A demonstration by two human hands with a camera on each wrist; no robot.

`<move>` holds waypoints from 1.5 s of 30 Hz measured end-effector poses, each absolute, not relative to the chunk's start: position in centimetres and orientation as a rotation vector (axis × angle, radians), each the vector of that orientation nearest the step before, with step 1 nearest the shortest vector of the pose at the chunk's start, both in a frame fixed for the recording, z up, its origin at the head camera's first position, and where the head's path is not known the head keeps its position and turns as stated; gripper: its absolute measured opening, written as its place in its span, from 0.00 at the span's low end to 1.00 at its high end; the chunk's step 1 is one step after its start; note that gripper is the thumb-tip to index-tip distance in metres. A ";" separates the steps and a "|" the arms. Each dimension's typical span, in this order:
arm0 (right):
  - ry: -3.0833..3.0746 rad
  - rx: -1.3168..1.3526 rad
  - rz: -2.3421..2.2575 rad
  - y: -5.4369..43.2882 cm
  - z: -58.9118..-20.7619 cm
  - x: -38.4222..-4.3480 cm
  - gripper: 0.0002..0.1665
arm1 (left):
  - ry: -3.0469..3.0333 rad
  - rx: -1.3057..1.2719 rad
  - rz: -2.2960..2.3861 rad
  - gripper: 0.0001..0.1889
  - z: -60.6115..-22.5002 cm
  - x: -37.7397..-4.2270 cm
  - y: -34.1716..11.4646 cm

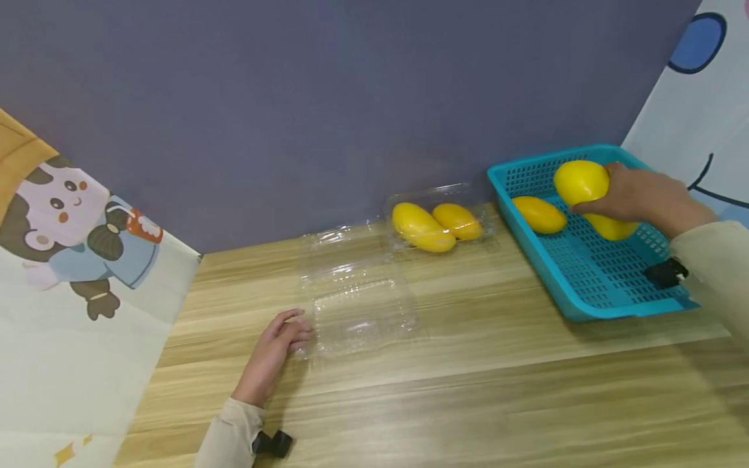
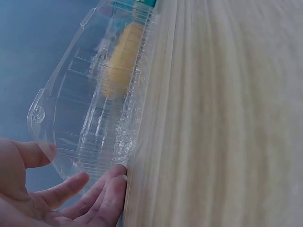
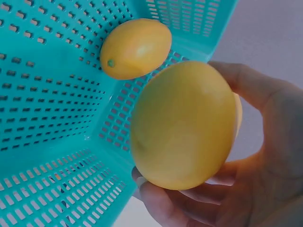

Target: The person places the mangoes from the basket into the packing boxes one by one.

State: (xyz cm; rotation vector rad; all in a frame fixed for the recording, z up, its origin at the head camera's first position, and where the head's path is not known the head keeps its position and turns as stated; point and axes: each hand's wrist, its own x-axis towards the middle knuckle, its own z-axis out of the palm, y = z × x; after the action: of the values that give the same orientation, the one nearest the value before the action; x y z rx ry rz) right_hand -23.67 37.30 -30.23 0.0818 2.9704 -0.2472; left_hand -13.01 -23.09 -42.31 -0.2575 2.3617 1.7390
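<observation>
Fingers of the right hand (image 1: pixel 640 196) clamp a yellow fruit (image 1: pixel 581 181) over the right-side basket (image 1: pixel 591 276), apparently for picking, next needing a clear lift; left hand (image 1: pixel 285 339) fingers parted.

The left hand (image 2: pixel 54 197) is at the near end of a clear box (image 2: pixel 71 120), its thumb overlapping the rim and its other fingers slightly bent, the lowest along the table (image 2: pixel 218 113). Beyond, a yellow fruit (image 2: pixel 124 64) shows through the plastic. Teal shows at the top; a blue-grey wall (image 2: pixel 26 56) stands left.
</observation>
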 end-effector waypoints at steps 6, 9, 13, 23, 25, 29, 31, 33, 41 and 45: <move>2.975 0.054 -0.242 36.5 -30.2 -22.8 0.67 | 2.340 -0.219 1.706 0.23 -42.2 -12.8 -23.2; 2.982 0.042 -0.221 36.4 -30.2 -22.4 0.67 | 2.340 -0.201 1.710 0.23 -42.1 -12.8 -23.2; 2.991 0.048 -0.185 36.7 -29.9 -21.7 0.70 | 2.328 -0.187 1.724 0.23 -42.1 -12.8 -23.1; 3.029 0.042 -0.223 36.8 -29.2 -20.3 0.70 | 2.316 -0.266 1.821 0.19 -42.3 -12.8 -22.8; 3.031 0.037 -0.246 36.8 -29.3 -20.0 0.70 | 2.301 -0.313 1.883 0.14 -42.2 -12.9 -22.6; 3.035 0.052 -0.279 36.8 -29.5 -19.4 0.70 | 2.262 -0.353 1.962 0.08 -42.0 -12.9 -22.4; 3.041 0.062 -0.275 36.8 -29.6 -19.2 0.71 | 2.227 -0.354 1.987 0.06 -41.8 -12.9 -22.5; 3.044 0.055 -0.273 36.7 -29.8 -19.0 0.72 | 2.181 -0.353 2.019 0.06 -41.8 -12.8 -22.5; 3.049 0.030 -0.314 35.9 -29.7 -17.7 0.72 | 2.202 -0.375 2.015 0.13 -41.8 -12.8 -22.2; 3.074 0.014 -0.317 35.2 -29.8 -16.8 0.70 | 2.285 -0.385 1.985 0.20 -41.6 -12.9 -21.8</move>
State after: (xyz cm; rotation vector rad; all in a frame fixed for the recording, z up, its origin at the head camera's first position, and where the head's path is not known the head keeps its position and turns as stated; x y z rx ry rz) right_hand -16.80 35.18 -29.76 0.0139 3.0741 -0.3171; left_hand -12.85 -21.79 -41.62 -0.3849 2.2846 1.9847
